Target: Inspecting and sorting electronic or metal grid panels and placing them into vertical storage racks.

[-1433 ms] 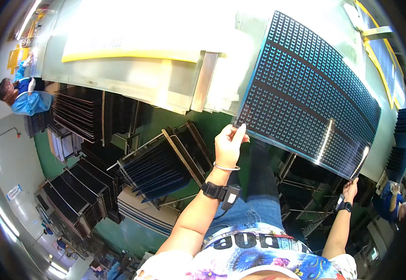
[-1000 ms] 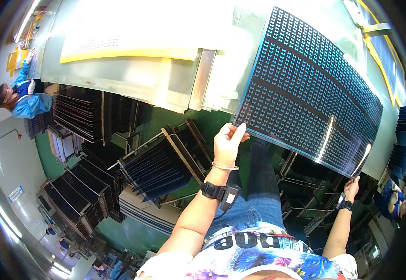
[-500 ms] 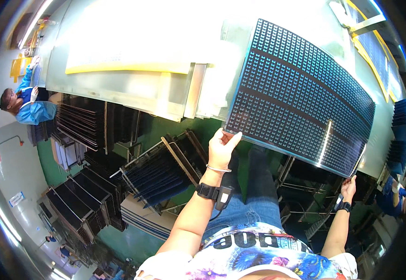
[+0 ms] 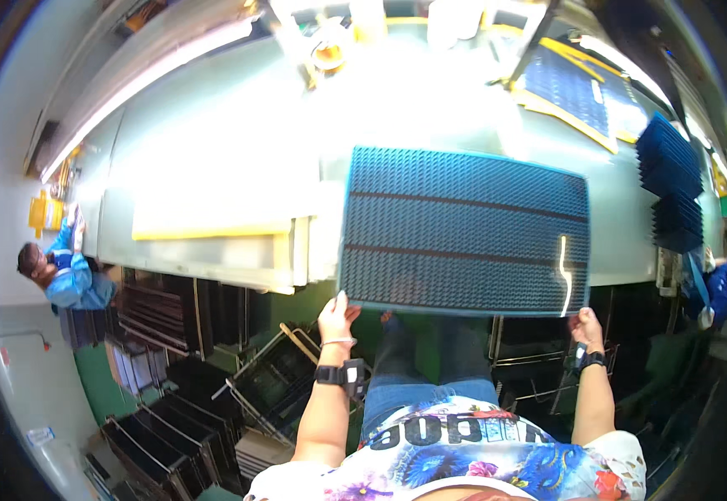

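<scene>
- A large, thin, rectangular panel, glossy dark blue with fine patterned rows and two dark stripes [image 4: 468, 230], spans the space between the two hands at the middle of the view; the clock directions below are read from it.
- The left hand [image 4: 338, 317] pinches the panel's near corner at 8 o'clock, thumb uppermost.
- The right hand [image 4: 586, 327] grips the other near corner, at 4 o'clock.
- The hands are well apart, both clamped on the panel.
- Most of the panel lies over a long, pale grey table [image 4: 618, 221], its near edge overhanging toward 6 o'clock; whether its underside touches the tabletop cannot be told.
- At 9 o'clock, a brightly lit white sheet with a yellow near edge [image 4: 213, 232] lies on the table, apart from the panel.
- At 1 o'clock, a bluish patterned sheet bordered in yellow [image 4: 565, 96] lies farther back.
- Between 2 and 3 o'clock stand dark blue panels in close rows [image 4: 671, 179].
- At 8 o'clock, below table height, a metal-framed rack of dark sheets [image 4: 270, 380] stands tilted in view.
- Far off at 9 o'clock, a co-worker in blue sleeves [image 4: 71, 282] faces the table.
</scene>
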Action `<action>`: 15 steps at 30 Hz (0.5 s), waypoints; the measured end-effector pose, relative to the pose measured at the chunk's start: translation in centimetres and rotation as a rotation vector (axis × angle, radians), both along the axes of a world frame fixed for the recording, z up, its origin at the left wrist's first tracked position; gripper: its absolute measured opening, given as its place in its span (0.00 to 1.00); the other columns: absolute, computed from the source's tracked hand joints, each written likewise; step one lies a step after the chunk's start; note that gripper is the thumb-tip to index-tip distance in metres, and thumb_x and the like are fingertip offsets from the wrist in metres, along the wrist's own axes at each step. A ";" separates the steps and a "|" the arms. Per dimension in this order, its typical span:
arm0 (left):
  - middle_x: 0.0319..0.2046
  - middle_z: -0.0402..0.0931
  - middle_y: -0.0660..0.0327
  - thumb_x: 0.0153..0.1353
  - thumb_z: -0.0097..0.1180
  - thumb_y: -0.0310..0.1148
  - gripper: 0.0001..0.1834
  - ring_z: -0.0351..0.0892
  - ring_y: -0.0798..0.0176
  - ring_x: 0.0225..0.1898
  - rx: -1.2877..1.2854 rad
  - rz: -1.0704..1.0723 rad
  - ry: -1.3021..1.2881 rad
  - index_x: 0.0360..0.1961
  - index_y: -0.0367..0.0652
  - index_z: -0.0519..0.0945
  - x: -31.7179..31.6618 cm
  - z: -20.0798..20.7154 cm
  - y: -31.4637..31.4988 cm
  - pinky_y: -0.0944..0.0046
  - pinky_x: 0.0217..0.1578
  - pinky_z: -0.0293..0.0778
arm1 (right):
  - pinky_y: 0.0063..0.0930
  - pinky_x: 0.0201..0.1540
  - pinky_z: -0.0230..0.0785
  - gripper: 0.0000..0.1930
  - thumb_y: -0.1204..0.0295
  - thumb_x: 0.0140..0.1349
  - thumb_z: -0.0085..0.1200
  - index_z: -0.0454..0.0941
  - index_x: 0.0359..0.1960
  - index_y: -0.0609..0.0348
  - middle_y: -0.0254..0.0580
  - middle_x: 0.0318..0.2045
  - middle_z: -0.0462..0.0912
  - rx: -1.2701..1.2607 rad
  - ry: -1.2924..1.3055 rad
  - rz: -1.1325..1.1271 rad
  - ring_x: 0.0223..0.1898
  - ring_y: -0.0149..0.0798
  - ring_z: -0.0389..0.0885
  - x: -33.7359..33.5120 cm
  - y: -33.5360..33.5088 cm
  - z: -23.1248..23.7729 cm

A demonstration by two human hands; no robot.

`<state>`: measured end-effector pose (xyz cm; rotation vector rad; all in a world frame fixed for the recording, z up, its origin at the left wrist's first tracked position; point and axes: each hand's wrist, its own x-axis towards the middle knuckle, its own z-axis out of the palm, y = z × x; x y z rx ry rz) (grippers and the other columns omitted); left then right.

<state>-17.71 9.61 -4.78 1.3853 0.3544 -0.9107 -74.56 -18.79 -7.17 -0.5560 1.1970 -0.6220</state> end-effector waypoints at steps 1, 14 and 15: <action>0.22 0.72 0.64 0.57 0.54 0.38 0.10 0.75 0.66 0.24 0.014 0.004 0.010 0.29 0.42 0.72 -0.2 0.4 0.8 0.66 0.29 0.73 | 0.29 0.40 0.65 0.04 0.72 0.60 0.47 0.69 0.36 0.50 0.29 0.33 0.74 0.047 -0.003 0.017 0.35 0.31 0.73 0.6 0.6 0.4; 0.22 0.67 0.70 0.57 0.54 0.42 0.07 0.66 0.68 0.25 -0.034 0.179 0.111 0.30 0.54 0.73 2.2 1.3 3.7 0.64 0.30 0.69 | 0.26 0.47 0.65 0.18 0.74 0.56 0.51 0.69 0.48 0.67 0.38 0.41 0.77 -0.245 -0.094 0.618 0.41 0.32 0.74 11.3 -5.6 20.1; 0.22 0.69 0.71 0.57 0.54 0.41 0.06 0.66 0.69 0.25 -0.026 0.197 0.133 0.30 0.54 0.74 2.6 1.6 4.5 0.65 0.29 0.69 | 0.25 0.49 0.63 0.19 0.76 0.53 0.52 0.69 0.48 0.68 0.39 0.42 0.76 -0.258 -0.118 0.611 0.42 0.32 0.73 11.8 -5.3 22.3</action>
